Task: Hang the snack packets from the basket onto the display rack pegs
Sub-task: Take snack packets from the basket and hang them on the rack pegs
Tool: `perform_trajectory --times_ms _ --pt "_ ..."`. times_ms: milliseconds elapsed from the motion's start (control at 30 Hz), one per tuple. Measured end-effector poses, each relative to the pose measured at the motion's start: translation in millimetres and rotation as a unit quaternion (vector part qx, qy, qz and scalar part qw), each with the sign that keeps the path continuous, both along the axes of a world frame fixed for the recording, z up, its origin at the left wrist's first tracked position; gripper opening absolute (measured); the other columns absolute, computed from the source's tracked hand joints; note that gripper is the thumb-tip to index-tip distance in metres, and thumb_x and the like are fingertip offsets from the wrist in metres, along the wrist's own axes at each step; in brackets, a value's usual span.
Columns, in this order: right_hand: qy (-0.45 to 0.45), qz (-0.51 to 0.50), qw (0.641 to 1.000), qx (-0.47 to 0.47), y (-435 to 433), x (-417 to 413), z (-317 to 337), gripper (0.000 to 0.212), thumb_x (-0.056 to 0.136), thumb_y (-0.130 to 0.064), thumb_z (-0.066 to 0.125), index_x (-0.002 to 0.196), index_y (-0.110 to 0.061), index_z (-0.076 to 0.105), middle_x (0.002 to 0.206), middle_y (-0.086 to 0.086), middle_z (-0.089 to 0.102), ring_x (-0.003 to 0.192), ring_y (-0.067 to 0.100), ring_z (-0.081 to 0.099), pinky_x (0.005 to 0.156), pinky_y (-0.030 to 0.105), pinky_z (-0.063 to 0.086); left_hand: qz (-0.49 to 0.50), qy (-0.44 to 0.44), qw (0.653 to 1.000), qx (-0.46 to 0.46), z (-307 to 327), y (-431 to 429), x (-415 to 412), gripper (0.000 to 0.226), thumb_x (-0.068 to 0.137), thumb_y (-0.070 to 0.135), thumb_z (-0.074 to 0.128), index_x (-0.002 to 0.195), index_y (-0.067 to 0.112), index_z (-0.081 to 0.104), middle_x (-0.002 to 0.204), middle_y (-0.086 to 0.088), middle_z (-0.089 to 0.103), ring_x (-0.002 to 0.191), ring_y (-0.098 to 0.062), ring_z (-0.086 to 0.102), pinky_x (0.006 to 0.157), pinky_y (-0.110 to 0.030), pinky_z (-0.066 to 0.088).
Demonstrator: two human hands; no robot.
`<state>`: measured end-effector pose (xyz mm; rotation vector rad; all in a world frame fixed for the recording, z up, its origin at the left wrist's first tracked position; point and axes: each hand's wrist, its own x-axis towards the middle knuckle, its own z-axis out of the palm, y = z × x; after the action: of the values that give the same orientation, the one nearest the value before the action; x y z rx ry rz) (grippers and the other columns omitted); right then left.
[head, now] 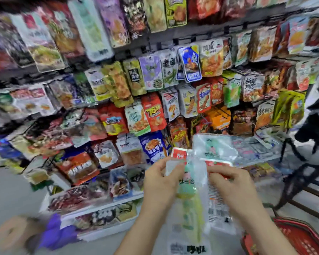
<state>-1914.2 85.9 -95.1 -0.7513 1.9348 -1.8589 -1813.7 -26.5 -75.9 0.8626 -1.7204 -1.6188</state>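
Left hand [160, 179] and right hand [228, 183] pinch the packets [190, 190] with curled fingers [162, 167]; they look light, limp and slick. Best gripped along the top edge.

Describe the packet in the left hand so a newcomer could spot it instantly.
Below the wall of hanging snack packets, two hands meet at bottom centre. The left hand pinches a long clear packet with green contents, unlike the red-and-white packet in the right hand beside it.

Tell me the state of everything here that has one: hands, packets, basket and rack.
left hand: pinching the green packet
right hand: gripping the red-topped packet
green packet: held, not hung
red-topped packet: held, not hung
basket: lower right, contents unclear
display rack: crowded with hanging packets
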Motion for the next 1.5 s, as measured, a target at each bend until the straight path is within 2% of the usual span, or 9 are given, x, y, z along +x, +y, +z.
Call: perform_trajectory --times_ms 167,267,400,567,767,867,1033,1200,1500 --pt "-0.074 0.036 0.996 -0.036 -75 37 14 0.018 0.074 -0.036 0.068 0.070 -0.021 0.077 0.072 -0.015 0.074 0.069 -0.006 0.066 0.063 0.004 0.044 0.065 0.031 0.997 0.016 6 -63 32 0.009 0.087 0.008 0.067 0.079 0.007 0.065 0.056 -0.002 0.064 0.044 -0.007 0.057 0.038 -0.017 0.042" --pt "-0.047 0.037 0.998 0.009 -117 51 18 0.012 0.066 -0.026 0.084 0.069 -0.026 0.073 0.067 -0.030 0.068 0.067 -0.014 0.062 0.059 0.000 0.041 0.097 0.036 0.995 0.007 9 -111 46 0.010 0.089 0.021 0.067 0.084 0.013 0.066 0.073 -0.010 0.070 0.063 -0.027 0.067 0.046 -0.032 0.052" --pt "-0.020 0.031 0.999 0.006 -165 59 35 0.011 0.064 -0.021 0.087 0.070 -0.021 0.077 0.074 -0.017 0.074 0.068 -0.007 0.064 0.060 0.003 0.043 0.116 0.058 0.991 -0.035 35 -175 52 0.008 0.086 0.030 0.068 0.081 0.023 0.070 0.077 -0.003 0.069 0.076 -0.031 0.067 0.069 -0.055 0.057" --pt "0.025 0.030 0.999 -0.023 -197 53 65 0.008 0.069 -0.020 0.083 0.066 -0.023 0.076 0.072 -0.020 0.072 0.068 -0.007 0.065 0.057 0.004 0.044 0.085 0.132 0.986 -0.060 81 -228 38 0.009 0.085 0.027 0.071 0.079 0.021 0.069 0.071 0.000 0.063 0.068 -0.019 0.057 0.065 -0.045 0.049" --pt "0.135 -0.041 0.989 -0.036 -231 12 103 0.012 0.074 -0.028 0.082 0.064 -0.028 0.075 0.074 -0.024 0.071 0.077 -0.009 0.064 0.071 0.017 0.045 -0.017 0.128 0.991 -0.034 129 -276 -4 0.005 0.081 0.024 0.076 0.079 0.019 0.076 0.092 -0.008 0.075 0.092 -0.032 0.068 0.087 -0.063 0.050" --pt "0.190 -0.035 0.980 -0.052 -251 -11 130 0.012 0.076 -0.030 0.080 0.065 -0.031 0.074 0.074 -0.025 0.071 0.077 -0.009 0.064 0.071 0.014 0.046 -0.027 0.163 0.986 -0.023 158 -298 -27 0.031 0.076 0.032 0.079 0.095 0.008 0.074 0.104 -0.017 0.072 0.102 -0.040 0.065 0.092 -0.062 0.049" --pt "0.215 -0.005 0.971 -0.106 -303 -56 176 0.011 0.074 -0.038 0.080 0.067 -0.030 0.076 0.071 -0.021 0.071 0.071 -0.006 0.064 0.061 0.008 0.045 0.045 0.241 0.966 -0.084 216 -331 -68 0.009 0.087 0.016 0.070 0.088 0.007 0.069 0.094 -0.018 0.070 0.080 -0.030 0.067 0.066 -0.044 0.059" --pt "0.224 0.047 0.964 -0.137 -358 -89 219 0.016 0.076 -0.037 0.080 0.065 -0.025 0.075 0.066 -0.017 0.070 0.063 -0.004 0.062 0.061 0.018 0.047 0.139 0.244 0.940 -0.193 271 -379 -101 0.030 0.069 0.039 0.074 0.077 0.013 0.061 0.079 -0.012 0.060 0.069 -0.023 0.054 0.062 -0.042 0.050" --pt "0.243 0.066 0.959 -0.129 -418 -111 223 0.016 0.082 -0.033 0.076 0.066 -0.030 0.075 0.067 -0.025 0.069 0.072 -0.010 0.062 0.060 0.010 0.042 0.245 0.218 0.914 -0.241 289 -441 -129 0.012 0.085 0.022 0.071 0.073 0.022 0.069 0.061 0.010 0.066 0.055 -0.004 0.057 0.055 -0.023 0.046"
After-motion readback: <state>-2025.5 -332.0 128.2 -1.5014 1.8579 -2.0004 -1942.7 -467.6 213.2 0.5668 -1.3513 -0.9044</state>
